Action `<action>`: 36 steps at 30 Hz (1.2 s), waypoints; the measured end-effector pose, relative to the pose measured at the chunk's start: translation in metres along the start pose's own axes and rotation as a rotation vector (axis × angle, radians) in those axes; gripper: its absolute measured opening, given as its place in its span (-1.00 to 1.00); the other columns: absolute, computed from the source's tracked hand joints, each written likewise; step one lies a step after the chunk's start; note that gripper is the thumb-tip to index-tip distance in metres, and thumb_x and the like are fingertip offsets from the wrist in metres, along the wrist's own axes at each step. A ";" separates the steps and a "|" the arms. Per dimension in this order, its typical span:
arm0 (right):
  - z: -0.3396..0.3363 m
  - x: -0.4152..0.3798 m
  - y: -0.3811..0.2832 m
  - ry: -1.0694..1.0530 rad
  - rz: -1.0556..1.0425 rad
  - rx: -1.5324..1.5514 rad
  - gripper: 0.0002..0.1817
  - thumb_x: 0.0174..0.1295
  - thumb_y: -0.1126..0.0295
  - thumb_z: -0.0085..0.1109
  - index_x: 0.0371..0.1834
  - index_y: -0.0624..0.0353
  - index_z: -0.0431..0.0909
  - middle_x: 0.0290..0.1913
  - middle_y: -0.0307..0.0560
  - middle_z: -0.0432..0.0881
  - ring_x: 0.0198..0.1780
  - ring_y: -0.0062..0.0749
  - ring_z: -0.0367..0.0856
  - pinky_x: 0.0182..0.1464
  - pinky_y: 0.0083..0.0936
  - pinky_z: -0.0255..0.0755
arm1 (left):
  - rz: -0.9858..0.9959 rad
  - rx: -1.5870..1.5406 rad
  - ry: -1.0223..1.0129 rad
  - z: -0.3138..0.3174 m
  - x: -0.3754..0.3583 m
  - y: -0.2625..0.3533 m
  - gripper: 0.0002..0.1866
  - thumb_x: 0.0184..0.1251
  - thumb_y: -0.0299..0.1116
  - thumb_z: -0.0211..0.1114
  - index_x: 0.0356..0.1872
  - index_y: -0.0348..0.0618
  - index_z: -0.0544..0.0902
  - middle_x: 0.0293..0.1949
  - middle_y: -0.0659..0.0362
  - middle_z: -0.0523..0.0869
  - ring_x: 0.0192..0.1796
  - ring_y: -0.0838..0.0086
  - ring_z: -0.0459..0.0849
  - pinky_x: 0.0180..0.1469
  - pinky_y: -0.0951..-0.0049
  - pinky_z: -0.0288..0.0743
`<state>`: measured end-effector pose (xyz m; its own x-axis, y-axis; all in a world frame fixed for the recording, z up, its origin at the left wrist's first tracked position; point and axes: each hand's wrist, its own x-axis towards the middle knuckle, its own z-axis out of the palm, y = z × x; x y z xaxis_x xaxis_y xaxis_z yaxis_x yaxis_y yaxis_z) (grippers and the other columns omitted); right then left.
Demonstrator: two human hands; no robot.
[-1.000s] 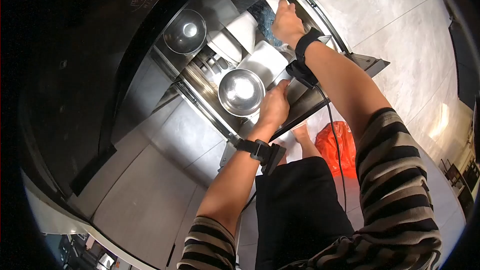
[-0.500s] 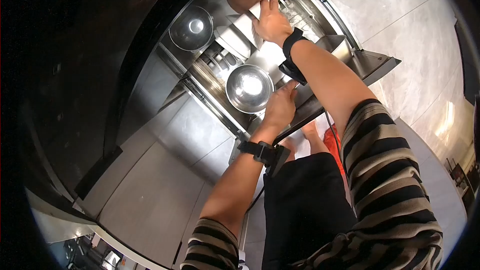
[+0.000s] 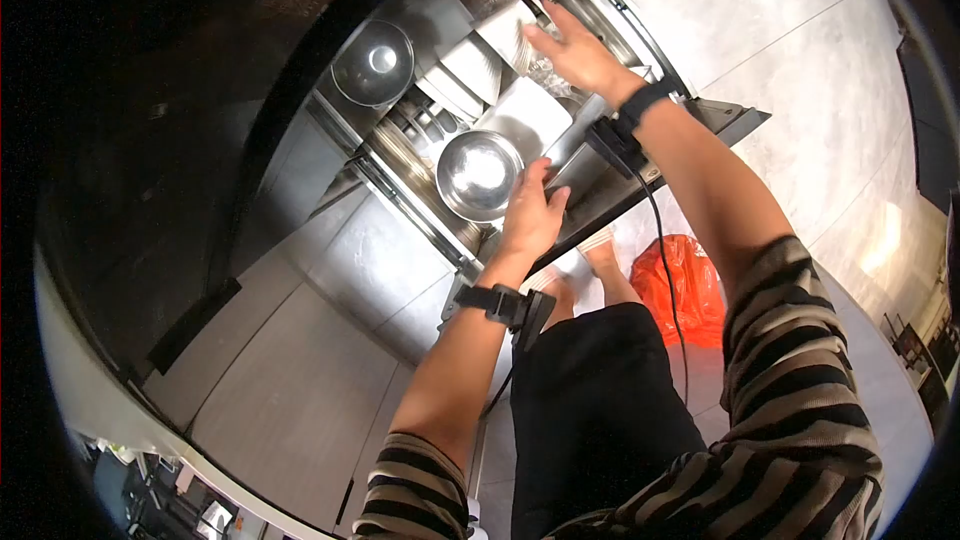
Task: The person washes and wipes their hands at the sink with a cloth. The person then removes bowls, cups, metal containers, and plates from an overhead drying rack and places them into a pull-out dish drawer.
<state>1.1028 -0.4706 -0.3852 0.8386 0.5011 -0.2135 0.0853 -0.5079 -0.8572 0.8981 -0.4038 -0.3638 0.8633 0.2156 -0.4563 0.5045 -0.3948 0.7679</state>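
My right hand is over the far right part of an open metal drawer, fingers spread and holding nothing. Close to its fingertips a white ribbed bowl leans on its side. Beside the round metal bowl is my left hand, thumb apart from the fingers, with its fingertips near the bowl's right rim. A white rectangular dish lies between the two hands. More white bowls stand tilted in the middle of the drawer, partly in the shade of the counter.
The dark glossy counter edge overhangs the drawer's back and mirrors the metal bowl. The drawer front faces my legs. A red plastic bag rests on the floor beside my feet. A cable hangs from my right wrist strap.
My right hand has come away from the white dishes at the back and moved right, fingers spreading. My left hand has shifted slightly left and opened. More of the red bag shows.
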 end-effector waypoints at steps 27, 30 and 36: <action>0.074 -0.344 -0.598 -1.560 -0.542 0.183 -0.65 0.22 0.41 0.06 0.06 0.30 0.37 -0.04 0.02 0.55 -0.10 -0.36 0.56 -0.16 -0.49 0.50 | -0.036 -0.507 1.045 -0.291 -0.594 0.124 -0.66 0.31 -0.30 0.12 0.05 -0.23 0.43 -0.13 0.09 0.61 -0.01 0.46 0.55 0.03 0.46 0.42; 0.127 -0.417 -0.693 -1.822 -0.644 0.267 -0.58 0.22 0.42 0.06 0.15 0.26 0.30 -0.03 0.04 0.56 -0.04 -0.41 0.54 -0.10 -0.54 0.46 | -0.101 -0.496 1.300 -0.297 -0.677 0.111 -0.68 0.32 -0.32 0.13 0.03 -0.22 0.45 -0.11 0.13 0.60 0.00 0.48 0.55 0.03 0.50 0.40; 0.231 -0.578 -0.861 -2.085 -0.900 0.508 -0.61 0.31 0.29 -0.02 0.11 0.28 0.32 -0.06 -0.01 0.56 -0.06 -0.45 0.55 -0.12 -0.58 0.49 | -0.056 -0.737 1.713 -0.279 -0.774 0.074 -0.74 0.33 -0.43 0.11 -0.01 -0.30 0.46 -0.15 0.12 0.61 -0.06 0.49 0.58 0.05 0.52 0.43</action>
<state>0.4206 -0.1607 0.3682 -0.8343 0.3636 0.4145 -0.3836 0.1573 -0.9100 0.2712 -0.3505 0.1722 -0.3150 0.9479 0.0475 0.0288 -0.0404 0.9988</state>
